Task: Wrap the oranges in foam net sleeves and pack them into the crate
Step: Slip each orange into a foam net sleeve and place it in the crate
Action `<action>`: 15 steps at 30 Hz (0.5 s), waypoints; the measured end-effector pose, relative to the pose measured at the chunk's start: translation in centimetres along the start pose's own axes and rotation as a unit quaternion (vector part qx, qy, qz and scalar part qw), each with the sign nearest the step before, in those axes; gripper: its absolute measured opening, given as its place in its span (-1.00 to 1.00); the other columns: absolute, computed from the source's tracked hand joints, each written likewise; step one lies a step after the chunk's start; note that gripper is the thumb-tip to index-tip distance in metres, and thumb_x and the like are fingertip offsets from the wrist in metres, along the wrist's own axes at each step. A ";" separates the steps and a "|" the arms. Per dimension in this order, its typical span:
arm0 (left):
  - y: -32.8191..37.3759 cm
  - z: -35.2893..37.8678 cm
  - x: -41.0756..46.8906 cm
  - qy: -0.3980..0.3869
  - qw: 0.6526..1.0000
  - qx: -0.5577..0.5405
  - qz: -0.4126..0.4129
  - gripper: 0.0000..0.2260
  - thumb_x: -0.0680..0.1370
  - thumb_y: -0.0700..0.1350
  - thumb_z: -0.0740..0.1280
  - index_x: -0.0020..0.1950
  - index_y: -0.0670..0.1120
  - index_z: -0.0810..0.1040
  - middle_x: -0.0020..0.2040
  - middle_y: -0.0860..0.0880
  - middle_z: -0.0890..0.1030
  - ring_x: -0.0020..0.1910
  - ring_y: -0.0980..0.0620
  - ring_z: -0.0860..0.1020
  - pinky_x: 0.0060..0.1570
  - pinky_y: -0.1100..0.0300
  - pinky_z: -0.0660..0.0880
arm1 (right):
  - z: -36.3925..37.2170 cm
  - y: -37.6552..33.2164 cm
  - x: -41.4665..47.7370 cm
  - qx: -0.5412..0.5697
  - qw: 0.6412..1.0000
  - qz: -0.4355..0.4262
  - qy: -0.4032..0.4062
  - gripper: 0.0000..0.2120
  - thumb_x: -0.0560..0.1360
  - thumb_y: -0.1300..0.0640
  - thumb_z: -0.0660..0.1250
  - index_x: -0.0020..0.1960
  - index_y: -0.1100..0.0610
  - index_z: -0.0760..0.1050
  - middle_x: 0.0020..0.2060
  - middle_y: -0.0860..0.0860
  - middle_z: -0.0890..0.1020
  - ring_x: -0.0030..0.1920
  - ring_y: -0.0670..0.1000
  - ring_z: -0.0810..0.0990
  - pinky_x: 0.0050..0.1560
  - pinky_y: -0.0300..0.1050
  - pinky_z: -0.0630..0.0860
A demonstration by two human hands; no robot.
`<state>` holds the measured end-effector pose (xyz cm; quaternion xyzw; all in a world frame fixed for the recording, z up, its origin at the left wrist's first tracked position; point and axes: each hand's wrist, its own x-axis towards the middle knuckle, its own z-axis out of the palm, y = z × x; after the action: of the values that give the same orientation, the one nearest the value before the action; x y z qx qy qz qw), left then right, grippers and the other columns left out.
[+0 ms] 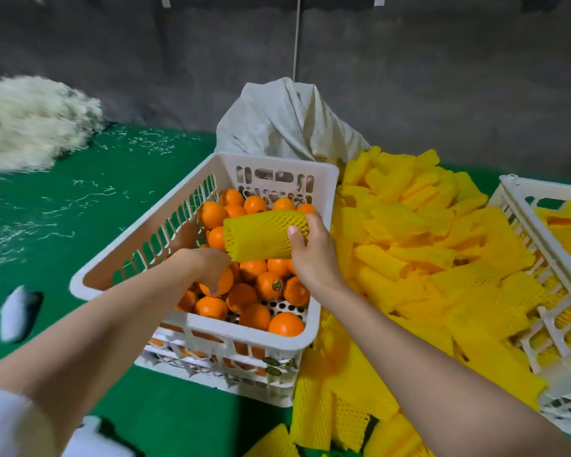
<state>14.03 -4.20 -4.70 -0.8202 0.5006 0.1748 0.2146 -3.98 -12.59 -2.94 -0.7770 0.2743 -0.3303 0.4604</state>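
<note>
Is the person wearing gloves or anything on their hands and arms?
No gloves. The left hand and the right hand are bare, with no rings, watch or bracelets showing. Both forearms are bare too. A white sleeve shows at the top of the left arm. Any sleeve on the right arm is out of view.

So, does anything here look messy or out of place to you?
Yes. The yellow foam sleeves lie in a loose heap, not stacked, spilling round the right side and front corner of the white crate. Also, pale shreds are scattered over the green surface on the left, near a fluffy pale pile.
</note>
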 end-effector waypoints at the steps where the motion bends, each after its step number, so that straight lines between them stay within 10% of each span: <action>1: 0.3 0.4 0.2 -0.013 0.999 0.029 -0.011 -0.42 0.50 -0.02 0.40 0.45 -0.11 0.27 0.29 -0.08 0.47 0.25 -0.11 0.46 0.10 0.11 0.45 | 0.0 -0.1 -0.2 -0.007 1.000 -0.009 -0.007 -0.67 0.63 0.09 0.11 0.35 0.16 0.28 0.11 0.03 0.48 0.08 0.04 0.48 0.06 -0.03 0.44; 5: 0.5 0.7 0.5 -0.004 0.999 0.018 -0.039 -0.47 0.53 -0.01 0.37 0.45 -0.09 0.32 0.35 -0.10 0.43 0.29 -0.10 0.43 0.22 0.11 0.40 | 0.0 -0.3 -0.5 -0.046 0.999 -0.011 -0.022 -0.78 0.62 0.09 0.12 0.19 0.20 0.34 -0.16 0.07 0.46 -0.20 0.08 0.44 -0.18 0.07 0.39; 8: 0.1 -0.7 0.3 0.134 0.965 -0.225 -0.023 -0.51 0.51 -0.02 0.39 0.38 -0.11 0.37 0.28 -0.14 0.48 0.23 -0.11 0.48 0.19 0.06 0.44 | -0.3 -0.9 -0.7 0.023 0.999 0.021 -0.032 -0.82 0.58 0.15 0.17 -0.19 0.13 0.29 -0.34 0.05 0.30 -0.35 0.00 0.26 -0.30 0.04 0.19; 12: 1.2 -3.7 -2.1 0.182 0.651 -0.733 0.074 -0.43 0.38 -0.29 0.44 0.33 0.02 0.36 0.18 -0.16 0.48 -0.02 -0.09 0.57 -0.27 0.19 0.56 | -2.4 -2.2 -1.0 0.250 0.963 0.092 -0.044 -0.88 0.35 0.23 0.19 -0.32 0.27 0.37 -0.41 0.16 0.40 -0.36 0.06 0.35 -0.25 -0.09 0.24; 15: 3.1 -4.9 -4.3 0.109 0.467 -0.854 0.201 -0.31 0.29 -0.25 0.48 0.38 -0.06 0.35 0.21 -0.19 0.50 -0.05 -0.10 0.58 -0.31 0.22 0.56 | -4.6 -1.4 -1.4 0.298 0.946 0.099 -0.083 -0.60 0.24 0.23 0.17 -0.04 0.49 0.42 -0.22 0.19 0.52 -0.17 0.11 0.44 -0.17 -0.12 0.38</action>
<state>9.70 -4.91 1.05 -0.4846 0.2729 0.4629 -0.6902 -8.20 -13.41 -0.42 -0.5980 0.1994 -0.2841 0.7225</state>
